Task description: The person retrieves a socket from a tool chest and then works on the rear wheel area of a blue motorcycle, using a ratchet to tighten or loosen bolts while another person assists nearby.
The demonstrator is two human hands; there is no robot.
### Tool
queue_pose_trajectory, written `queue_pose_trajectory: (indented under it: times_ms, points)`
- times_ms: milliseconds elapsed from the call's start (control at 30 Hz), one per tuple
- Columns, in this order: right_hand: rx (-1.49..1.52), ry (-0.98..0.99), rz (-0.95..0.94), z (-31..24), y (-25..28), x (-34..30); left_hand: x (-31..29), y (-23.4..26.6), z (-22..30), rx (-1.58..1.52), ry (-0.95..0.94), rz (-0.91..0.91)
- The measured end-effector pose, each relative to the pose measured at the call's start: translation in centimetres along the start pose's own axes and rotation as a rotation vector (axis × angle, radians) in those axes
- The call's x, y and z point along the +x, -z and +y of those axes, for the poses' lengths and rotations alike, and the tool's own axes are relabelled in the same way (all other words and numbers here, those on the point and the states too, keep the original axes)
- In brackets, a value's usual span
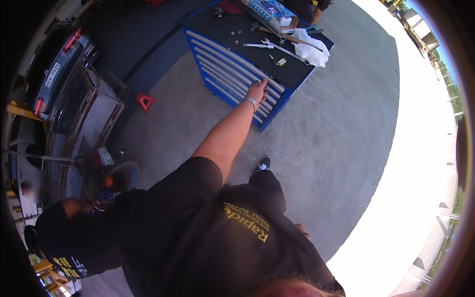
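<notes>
Left hand [257, 90] at blue tool cabinet's [215, 60] drawer fronts; grip can't be told. Right hand [301, 229] mostly hidden, hold unclear. Wrench [286, 50] on worktop [292, 75] beyond left hand.

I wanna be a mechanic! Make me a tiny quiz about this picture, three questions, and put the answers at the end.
1. Which hand is at the drawers of the blue tool cabinet?
2. True or false: a combination wrench lies on top of the cabinet.
3. What colour is the jack stand? A) green B) red C) yellow

Key:
1. The left hand.
2. True.
3. B, red.
</notes>
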State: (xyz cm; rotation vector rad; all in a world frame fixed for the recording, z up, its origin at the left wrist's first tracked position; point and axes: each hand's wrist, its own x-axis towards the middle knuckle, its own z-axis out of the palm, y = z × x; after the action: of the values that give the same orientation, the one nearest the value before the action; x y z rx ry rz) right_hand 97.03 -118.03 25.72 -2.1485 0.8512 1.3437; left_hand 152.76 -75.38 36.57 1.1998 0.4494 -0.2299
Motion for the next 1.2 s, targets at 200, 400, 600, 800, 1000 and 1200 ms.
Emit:
queue_pose_trajectory:
  times_ms: [200,400,600,800,1000,1200]
  points:
    - [-0.174,0.222,0.62,-9.9,29.5,8.2,3.7,-1.6,0.6,-0.45,0.016,0.087]
    - [-0.043,0.915,0.931,-34.9,42.6,2.1,-2.3,2.6,-1.2,-0.156,-0.069,0.298]
    - [-0.212,1.662,0.954,-52.9,35.3,-5.2,-10.1,7.8,-2.7,0.105,-0.347,0.711]
    - [-0.323,1.769,0.78,-60.9,26.9,-6.6,-16.6,12.6,-4.4,0.419,-0.37,0.971]
    - [-0.393,1.534,0.794,-62.6,27.8,-3.1,-18.4,14.2,-5.8,0.541,-0.196,0.993]
    - [-0.442,1.579,0.493,-66.1,32.7,0.3,-18.0,15.2,-7.2,0.439,-0.216,0.931]
